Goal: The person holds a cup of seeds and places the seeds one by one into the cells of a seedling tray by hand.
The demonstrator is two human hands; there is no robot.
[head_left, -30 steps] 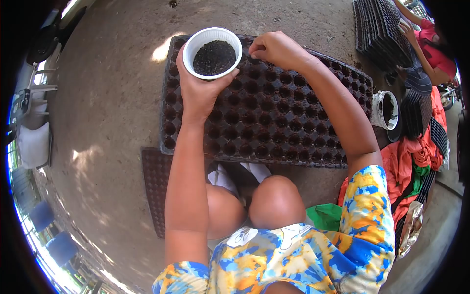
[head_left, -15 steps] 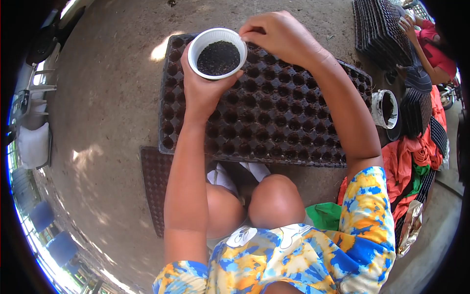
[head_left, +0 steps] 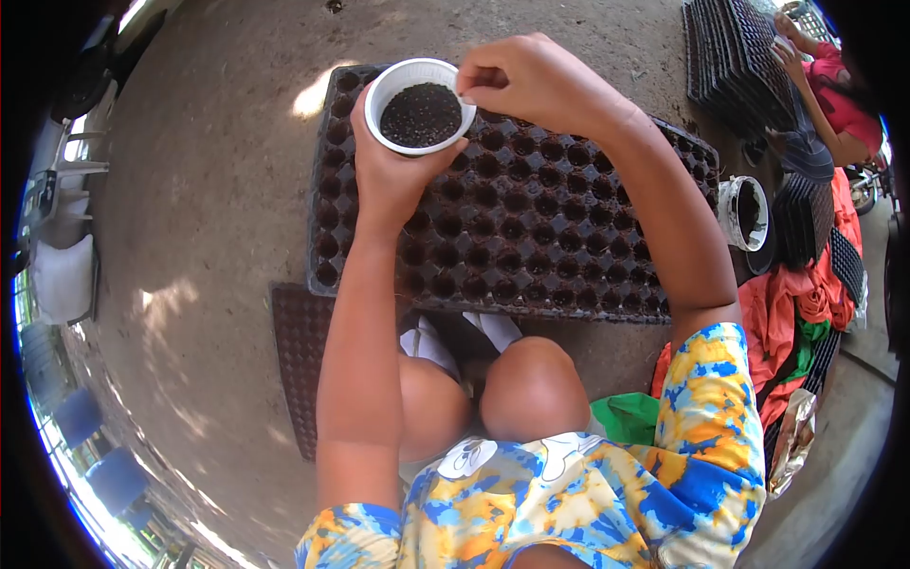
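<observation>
The left hand [head_left: 391, 185] grasps a white cup [head_left: 417, 70], its thumb wrapped round the near right side and its fingers along the left. The cup sits above the upper left part of a large dark planting tray [head_left: 545, 216], tilted so that its mouth faces the camera, and small black grains [head_left: 420, 116] lie inside it. The right hand [head_left: 538, 83] is at the cup's right rim, over the tray's far edge, with thumb and fingertips drawn together in a pinch; whether a grain is caught between them is too small to tell. The tray's rows of round cells look brown and hollow. Below its left end, a second tray [head_left: 296, 370] lies lower down, partly covered. A white bucket [head_left: 728, 213] stands just beyond the tray's right end, near red cloth [head_left: 770, 308]. Green cloth [head_left: 627, 417] lies beside the person's right knee [head_left: 534, 389]. At the upper right, a co-worker in a pink shirt [head_left: 842, 119] is beside a tall stack of trays [head_left: 725, 71].
</observation>
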